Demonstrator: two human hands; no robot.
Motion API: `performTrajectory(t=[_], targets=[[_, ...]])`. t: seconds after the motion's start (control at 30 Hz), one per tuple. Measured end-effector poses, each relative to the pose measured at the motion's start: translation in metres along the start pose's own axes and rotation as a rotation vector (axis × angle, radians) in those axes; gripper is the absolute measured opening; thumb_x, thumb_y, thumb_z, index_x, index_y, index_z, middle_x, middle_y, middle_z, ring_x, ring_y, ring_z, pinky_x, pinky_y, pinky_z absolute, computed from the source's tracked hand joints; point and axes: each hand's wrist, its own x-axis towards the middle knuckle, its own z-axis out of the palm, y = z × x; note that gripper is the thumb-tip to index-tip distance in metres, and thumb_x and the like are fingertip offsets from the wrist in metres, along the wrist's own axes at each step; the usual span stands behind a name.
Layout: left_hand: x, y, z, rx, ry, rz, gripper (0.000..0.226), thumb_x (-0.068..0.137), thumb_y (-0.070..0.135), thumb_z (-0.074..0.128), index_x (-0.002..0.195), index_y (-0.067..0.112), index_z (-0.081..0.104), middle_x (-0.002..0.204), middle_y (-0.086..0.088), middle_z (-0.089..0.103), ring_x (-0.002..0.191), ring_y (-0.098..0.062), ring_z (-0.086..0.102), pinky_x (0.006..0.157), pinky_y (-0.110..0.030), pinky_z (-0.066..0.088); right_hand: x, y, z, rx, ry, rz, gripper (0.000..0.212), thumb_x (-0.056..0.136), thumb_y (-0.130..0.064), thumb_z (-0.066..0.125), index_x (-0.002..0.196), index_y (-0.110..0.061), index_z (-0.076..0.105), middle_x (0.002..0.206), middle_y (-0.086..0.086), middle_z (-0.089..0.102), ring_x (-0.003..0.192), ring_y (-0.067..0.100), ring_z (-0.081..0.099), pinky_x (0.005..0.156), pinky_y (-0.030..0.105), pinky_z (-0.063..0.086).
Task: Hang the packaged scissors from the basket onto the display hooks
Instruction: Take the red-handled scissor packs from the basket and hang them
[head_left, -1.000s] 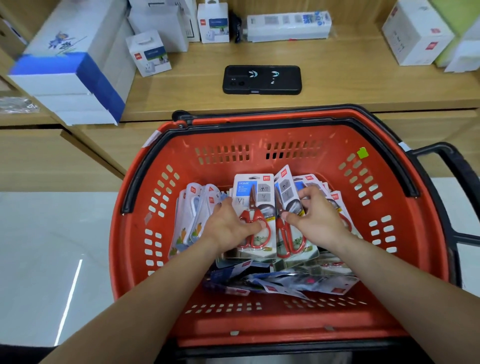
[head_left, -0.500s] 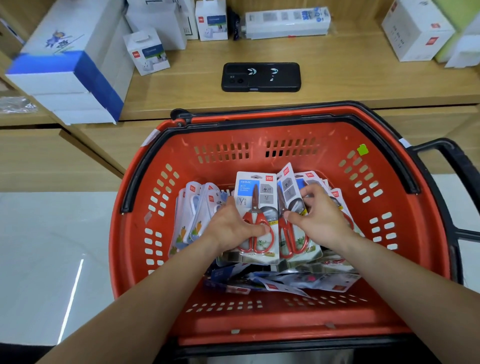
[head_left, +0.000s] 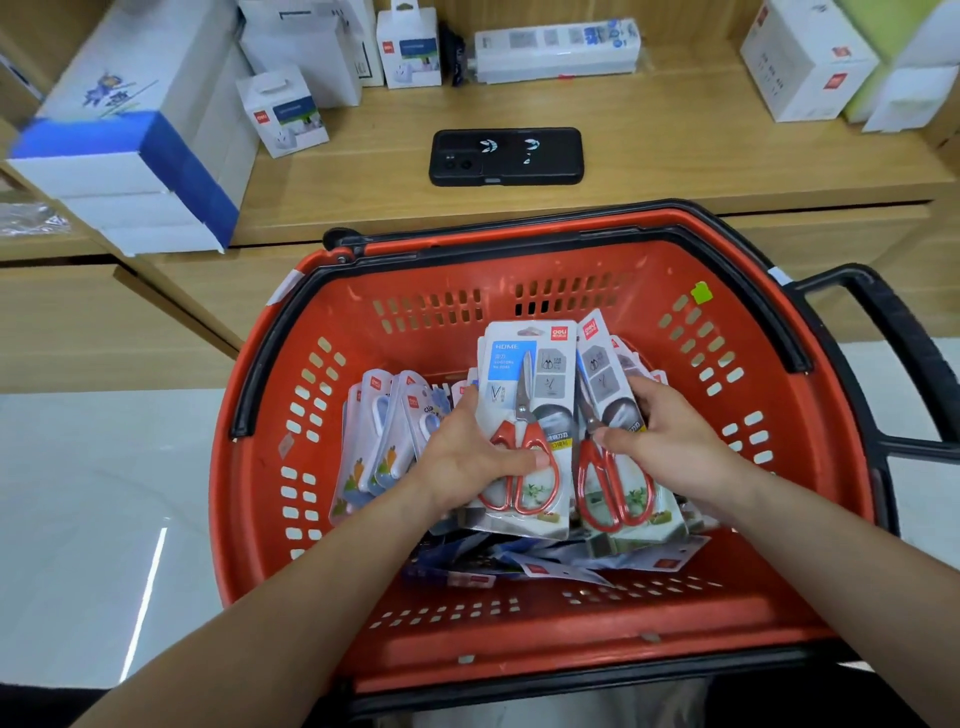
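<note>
A red plastic basket (head_left: 519, 613) with black handles stands in front of me, holding several packaged scissors. My left hand (head_left: 467, 457) grips a pack of red-handled scissors (head_left: 530, 374), thumb across the handles. My right hand (head_left: 670, 441) grips a second pack of red-handled scissors (head_left: 602, 364) beside it, with more packs stacked behind. Both packs stand tilted up above the pile. Packs of small white and blue scissors (head_left: 384, 441) lean at the basket's left. More flat packs (head_left: 545, 566) lie underneath. No display hooks are in view.
A wooden shelf (head_left: 675, 171) runs behind the basket, with a black phone (head_left: 506, 156) lying on it. White product boxes (head_left: 805, 57) stand on the right, a blue and white box stack (head_left: 135, 150) on the left. Pale glossy floor (head_left: 93, 519) lies to the left.
Both hands have lifted their packs of red-handled scissors a little higher out of the pile. The view has shifted slightly down.
</note>
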Motion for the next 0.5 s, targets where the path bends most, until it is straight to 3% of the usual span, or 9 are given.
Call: performTrajectory(t=[0.13, 0.2, 0.3, 0.4, 0.5], targets=[[-0.014, 0.012, -0.001, -0.097, 0.043, 0.088, 0.092, 0.075, 0.005, 0.091, 0.145, 0.035, 0.039, 0.121, 0.002, 0.073, 0.1, -0.017, 0.076, 0.072, -0.035, 0.064, -0.009, -0.004, -0.001, 0.109, 0.01, -0.035, 0.04, 0.094, -0.001, 0.07, 0.124, -0.026, 0.068, 0.112, -0.009, 0.077, 0.106, 0.011, 0.073, 0.101, 0.039, 0.055], [-0.021, 0.017, -0.003, -0.108, 0.047, 0.095, 0.096, 0.075, 0.003, 0.091, 0.148, 0.034, 0.037, 0.124, 0.002, 0.072, 0.106, -0.02, 0.075, 0.079, -0.041, 0.064, -0.014, -0.007, -0.003, 0.191, 0.03, -0.053, 0.034, 0.094, -0.002, 0.07, 0.121, -0.021, 0.071, 0.111, -0.008, 0.078, 0.104, 0.012, 0.074, 0.095, 0.033, 0.057], [-0.032, 0.03, -0.012, -0.129, 0.093, 0.117, 0.095, 0.075, 0.005, 0.092, 0.149, 0.034, 0.039, 0.124, 0.0, 0.072, 0.106, -0.019, 0.075, 0.085, -0.042, 0.064, -0.024, -0.012, -0.004, 0.329, 0.065, -0.059, 0.021, 0.09, 0.002, 0.072, 0.104, -0.013, 0.075, 0.096, -0.004, 0.081, 0.087, 0.008, 0.077, 0.075, 0.02, 0.06], [-0.05, 0.045, -0.021, -0.1, 0.157, 0.141, 0.099, 0.071, 0.009, 0.094, 0.149, 0.035, 0.039, 0.119, 0.006, 0.074, 0.101, -0.01, 0.075, 0.083, -0.03, 0.063, -0.033, -0.016, -0.002, 0.391, 0.005, -0.066, 0.03, 0.082, 0.007, 0.077, 0.108, -0.007, 0.075, 0.101, 0.007, 0.08, 0.092, 0.02, 0.077, 0.084, 0.033, 0.063], [-0.071, 0.058, -0.029, -0.069, 0.191, 0.171, 0.106, 0.065, 0.019, 0.097, 0.149, 0.041, 0.038, 0.123, 0.007, 0.072, 0.109, -0.016, 0.073, 0.095, -0.045, 0.06, -0.043, -0.025, -0.001, 0.403, -0.04, -0.112, 0.041, 0.081, 0.012, 0.075, 0.117, -0.008, 0.072, 0.108, 0.01, 0.078, 0.101, 0.025, 0.075, 0.088, 0.034, 0.06]])
